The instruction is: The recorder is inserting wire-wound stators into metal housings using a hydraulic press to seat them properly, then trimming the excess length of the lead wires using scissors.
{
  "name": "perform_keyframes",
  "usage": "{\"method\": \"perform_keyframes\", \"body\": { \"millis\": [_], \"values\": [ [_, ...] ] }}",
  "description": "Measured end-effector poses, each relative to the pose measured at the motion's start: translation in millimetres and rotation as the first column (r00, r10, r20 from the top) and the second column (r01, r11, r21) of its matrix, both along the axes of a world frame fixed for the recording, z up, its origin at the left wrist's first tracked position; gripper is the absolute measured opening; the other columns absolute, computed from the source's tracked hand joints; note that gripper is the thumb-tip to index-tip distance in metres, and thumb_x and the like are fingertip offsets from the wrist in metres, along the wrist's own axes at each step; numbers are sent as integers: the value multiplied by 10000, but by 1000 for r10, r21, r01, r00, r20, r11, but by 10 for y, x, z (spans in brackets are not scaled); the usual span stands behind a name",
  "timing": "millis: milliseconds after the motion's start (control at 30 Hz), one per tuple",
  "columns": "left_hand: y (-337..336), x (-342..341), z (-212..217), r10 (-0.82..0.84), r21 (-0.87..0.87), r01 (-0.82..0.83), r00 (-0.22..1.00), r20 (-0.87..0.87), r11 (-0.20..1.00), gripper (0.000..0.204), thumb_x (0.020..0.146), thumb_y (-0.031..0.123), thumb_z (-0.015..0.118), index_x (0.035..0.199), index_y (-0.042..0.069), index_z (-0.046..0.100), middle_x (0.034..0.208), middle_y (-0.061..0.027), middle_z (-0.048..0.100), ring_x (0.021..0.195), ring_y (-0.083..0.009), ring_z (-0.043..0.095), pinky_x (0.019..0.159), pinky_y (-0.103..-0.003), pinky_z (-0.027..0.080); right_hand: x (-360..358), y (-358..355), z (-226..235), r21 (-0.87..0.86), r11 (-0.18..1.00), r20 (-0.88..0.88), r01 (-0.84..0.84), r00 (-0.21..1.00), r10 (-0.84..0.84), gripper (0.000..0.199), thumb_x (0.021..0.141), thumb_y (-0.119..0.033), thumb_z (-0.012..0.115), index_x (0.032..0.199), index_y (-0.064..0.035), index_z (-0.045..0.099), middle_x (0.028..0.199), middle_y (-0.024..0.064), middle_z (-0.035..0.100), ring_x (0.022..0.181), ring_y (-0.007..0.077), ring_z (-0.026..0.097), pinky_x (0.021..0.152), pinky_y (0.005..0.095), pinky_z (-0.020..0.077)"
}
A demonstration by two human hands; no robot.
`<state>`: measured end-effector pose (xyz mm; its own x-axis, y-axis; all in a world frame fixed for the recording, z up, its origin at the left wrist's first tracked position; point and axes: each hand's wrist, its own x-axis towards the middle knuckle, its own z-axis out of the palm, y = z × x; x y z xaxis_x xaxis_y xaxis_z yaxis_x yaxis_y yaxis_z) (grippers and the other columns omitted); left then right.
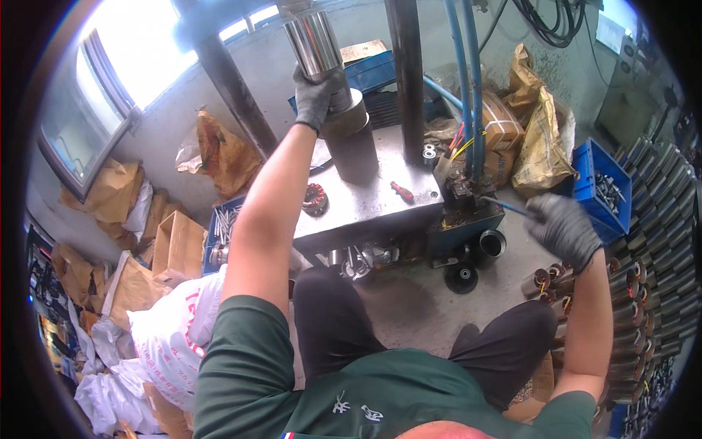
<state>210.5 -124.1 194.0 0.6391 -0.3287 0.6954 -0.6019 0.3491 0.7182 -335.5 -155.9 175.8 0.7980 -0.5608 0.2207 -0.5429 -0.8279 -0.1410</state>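
Note:
My left hand (316, 96), in a grey glove, reaches up and is closed round the lower end of a shiny metal cylinder (313, 42). Just below it, a wider dull grey cylinder (352, 146) stands upright on the steel press table (365, 208). Whether the two cylinders touch is hidden by the glove. Out to the right, my gloved right hand (564, 230) is wrapped round the end of a thin lever (506, 206) that runs from the valve block (461, 189). A red ring-shaped part (314, 199) and a red-handled screwdriver (401, 192) lie on the table.
Dark press columns (406, 80) rise on both sides of the cylinders. Blue hoses (468, 88) come down at the right. A blue crate (601, 192) of small metal parts and several stacked metal tubes (662, 241) stand farther right. A white sack (175, 329) lies at the left.

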Motion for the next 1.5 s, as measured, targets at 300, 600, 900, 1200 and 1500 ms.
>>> {"method": "perform_keyframes", "body": {
  "millis": [300, 600, 900, 1200, 1500],
  "values": [
    [47, -148, -20, -97, -14, 96, 993, -73, 995, 926, 642, 237, 958, 1352, 44, 396, 1201, -142, 624, 1065, -208, 642, 919, -340, 565, -407, 455, -581, 151, 978, -311, -146, 932, 187, 317, 867, -365, 649, 892, -63, 738, 819, 195, 698, 805, 399, 683, 737, 484, 547],
    [199, -34, -59, 77, 107, -72, 996, -41, 992, 1033, 587, 349, 977, 1410, 47, 431, 1213, -139, 668, 1095, -243, 662, 988, -349, 530, -347, 717, -799, 79, 995, -109, 59, 993, -50, 249, 846, -285, 677, 755, -54, 682, 780, 194, 673, 761, 389, 672, 695, 491, 534],
    [197, 31, -58, 51, 118, -45, 998, -49, 992, 990, 580, 368, 972, 1390, 64, 491, 1213, -126, 687, 1114, -254, 665, 1007, -362, 522, -320, 728, -831, 74, 996, 8, 43, 999, -44, 227, 858, -219, 684, 736, -29, 659, 741, 192, 659, 733, 398, 652, 663, 490, 512],
    [216, 66, -70, 14, 126, -12, 1000, -15, 992, 968, 619, 368, 955, 1393, 46, 471, 1218, -136, 678, 1105, -243, 667, 1003, -350, 530, -285, 755, -752, 70, 994, 1, 89, 996, -89, 198, 859, -214, 696, 761, -42, 689, 747, 176, 679, 732, 381, 667, 657, 481, 522],
    [154, 91, -100, -10, 98, 12, 1000, -30, 995, 1013, 627, 329, 956, 1422, 19, 411, 1228, -143, 660, 1102, -236, 661, 992, -342, 543, -362, 703, -801, 65, 997, 5, 28, 1000, -28, 151, 851, -213, 722, 809, -69, 712, 805, 153, 704, 791, 357, 682, 703, 461, 541]
  ]
}}
